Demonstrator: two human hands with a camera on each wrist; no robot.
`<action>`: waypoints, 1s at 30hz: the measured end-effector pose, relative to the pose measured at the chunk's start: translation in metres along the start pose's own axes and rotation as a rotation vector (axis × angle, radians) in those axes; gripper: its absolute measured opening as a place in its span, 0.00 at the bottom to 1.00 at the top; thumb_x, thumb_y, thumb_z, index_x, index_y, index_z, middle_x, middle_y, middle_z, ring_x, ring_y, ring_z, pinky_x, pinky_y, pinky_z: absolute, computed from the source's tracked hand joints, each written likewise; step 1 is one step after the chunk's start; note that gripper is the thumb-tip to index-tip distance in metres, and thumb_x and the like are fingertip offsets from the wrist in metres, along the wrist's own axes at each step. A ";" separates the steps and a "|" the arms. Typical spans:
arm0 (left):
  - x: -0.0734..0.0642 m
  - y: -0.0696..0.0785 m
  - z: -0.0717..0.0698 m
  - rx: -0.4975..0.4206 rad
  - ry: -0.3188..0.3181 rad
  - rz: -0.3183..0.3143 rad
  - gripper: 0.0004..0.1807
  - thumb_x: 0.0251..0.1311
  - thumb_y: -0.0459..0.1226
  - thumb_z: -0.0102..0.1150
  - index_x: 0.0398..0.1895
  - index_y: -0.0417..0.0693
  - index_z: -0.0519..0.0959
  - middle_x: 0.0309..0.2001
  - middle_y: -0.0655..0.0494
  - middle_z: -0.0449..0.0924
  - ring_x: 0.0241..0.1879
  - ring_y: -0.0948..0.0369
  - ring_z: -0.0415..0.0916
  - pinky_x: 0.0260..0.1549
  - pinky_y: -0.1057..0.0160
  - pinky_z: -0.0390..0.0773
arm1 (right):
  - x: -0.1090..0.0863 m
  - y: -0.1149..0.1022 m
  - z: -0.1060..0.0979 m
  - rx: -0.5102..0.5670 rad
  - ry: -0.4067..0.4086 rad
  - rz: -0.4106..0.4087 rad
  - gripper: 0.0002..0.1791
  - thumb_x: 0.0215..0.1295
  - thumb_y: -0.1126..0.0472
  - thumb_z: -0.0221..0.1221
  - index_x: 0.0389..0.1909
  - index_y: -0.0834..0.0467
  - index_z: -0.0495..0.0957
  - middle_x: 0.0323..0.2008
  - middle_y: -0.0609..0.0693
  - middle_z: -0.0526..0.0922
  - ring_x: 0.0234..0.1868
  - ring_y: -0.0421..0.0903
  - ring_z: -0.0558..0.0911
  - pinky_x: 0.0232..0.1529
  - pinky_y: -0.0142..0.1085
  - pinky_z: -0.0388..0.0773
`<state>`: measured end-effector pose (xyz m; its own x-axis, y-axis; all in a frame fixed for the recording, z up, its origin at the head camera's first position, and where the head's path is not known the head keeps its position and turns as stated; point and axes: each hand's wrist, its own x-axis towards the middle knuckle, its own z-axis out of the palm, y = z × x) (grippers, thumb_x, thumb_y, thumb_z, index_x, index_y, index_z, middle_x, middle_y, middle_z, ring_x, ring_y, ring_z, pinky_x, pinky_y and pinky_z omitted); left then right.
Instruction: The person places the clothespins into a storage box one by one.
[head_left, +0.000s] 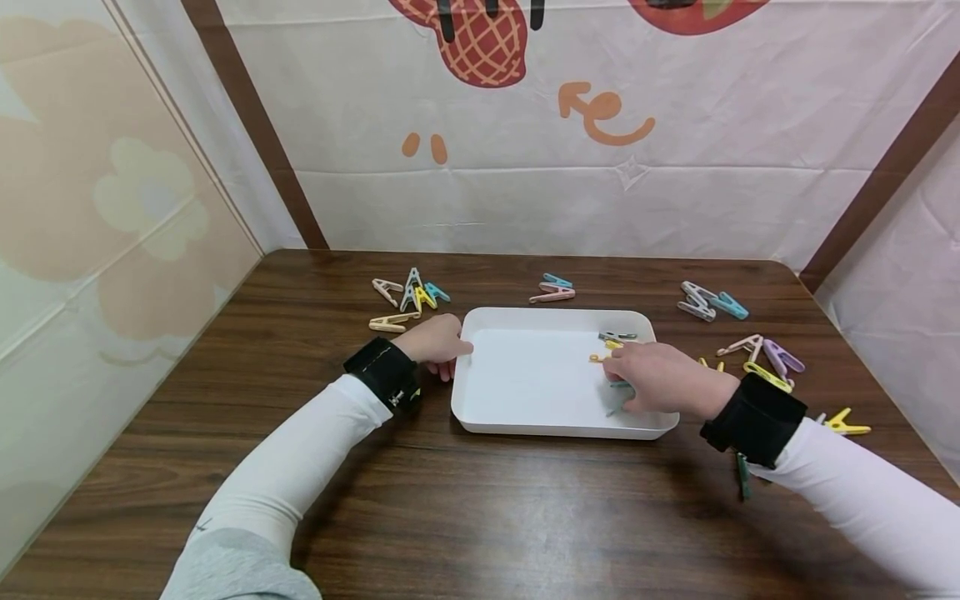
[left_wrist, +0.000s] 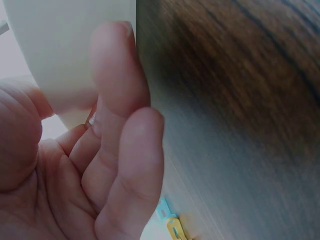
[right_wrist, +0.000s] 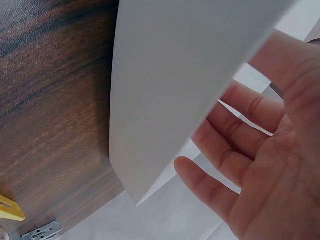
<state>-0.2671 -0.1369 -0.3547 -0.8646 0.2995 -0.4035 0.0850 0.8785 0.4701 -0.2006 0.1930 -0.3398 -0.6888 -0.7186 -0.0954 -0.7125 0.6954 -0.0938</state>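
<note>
A shallow white tray point(head_left: 525, 371) sits on the wooden table. At its left end my left hand point(head_left: 437, 340) grips the rim, thumb over the edge and fingers along the outer wall. My right hand point(head_left: 663, 379) reaches over the tray's right end with fingers loosely spread, and the tray wall point(right_wrist: 175, 75) hides some fingertips in the right wrist view. Beside those fingers, inside the tray, lie a grey clothespin point(head_left: 617, 336) and a yellow clothespin point(head_left: 613, 344). Pale greenish clothespin parts point(head_left: 619, 384) show just under the right hand.
Several clothespins point(head_left: 415, 292) lie beyond the left hand. Pink point(head_left: 553, 293) and blue point(head_left: 557, 280) ones lie behind the tray. Grey ones point(head_left: 697, 300) and a blue one point(head_left: 729, 305) lie at the back right. More, including a purple one point(head_left: 782, 357), surround the right wrist.
</note>
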 end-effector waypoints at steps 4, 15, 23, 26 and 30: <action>-0.001 0.000 -0.001 -0.002 0.000 0.003 0.11 0.69 0.38 0.50 0.32 0.38 0.75 0.18 0.51 0.81 0.16 0.61 0.79 0.17 0.66 0.75 | 0.001 0.001 0.001 -0.017 0.006 -0.002 0.14 0.48 0.63 0.73 0.30 0.54 0.76 0.28 0.44 0.72 0.28 0.43 0.68 0.30 0.37 0.69; -0.001 0.001 0.000 0.008 0.000 -0.017 0.12 0.70 0.39 0.50 0.34 0.38 0.75 0.18 0.51 0.81 0.16 0.61 0.79 0.18 0.66 0.75 | 0.003 0.006 0.003 -0.047 0.038 0.003 0.14 0.48 0.62 0.74 0.36 0.57 0.83 0.32 0.46 0.75 0.30 0.43 0.71 0.32 0.38 0.73; -0.002 0.000 0.000 0.016 0.002 -0.011 0.12 0.70 0.38 0.50 0.33 0.38 0.75 0.18 0.51 0.80 0.16 0.61 0.79 0.18 0.66 0.75 | 0.004 0.008 0.004 -0.040 0.049 0.009 0.15 0.48 0.61 0.75 0.36 0.57 0.82 0.33 0.48 0.78 0.31 0.43 0.73 0.33 0.39 0.75; -0.001 -0.001 0.000 0.009 -0.001 -0.001 0.12 0.69 0.38 0.50 0.32 0.38 0.75 0.17 0.51 0.81 0.16 0.61 0.79 0.17 0.66 0.75 | 0.002 0.008 0.003 -0.045 0.058 0.010 0.15 0.48 0.60 0.75 0.37 0.55 0.82 0.34 0.46 0.79 0.32 0.42 0.75 0.34 0.39 0.75; 0.001 -0.002 0.000 0.006 -0.003 0.012 0.12 0.69 0.38 0.50 0.31 0.38 0.76 0.17 0.51 0.81 0.15 0.61 0.78 0.16 0.66 0.75 | -0.001 0.009 -0.005 -0.031 0.114 0.008 0.16 0.49 0.57 0.74 0.38 0.56 0.83 0.35 0.46 0.81 0.31 0.40 0.76 0.32 0.39 0.75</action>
<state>-0.2677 -0.1378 -0.3561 -0.8621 0.3108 -0.4002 0.0980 0.8772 0.4700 -0.2066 0.2000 -0.3354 -0.7039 -0.7101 0.0170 -0.7096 0.7018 -0.0622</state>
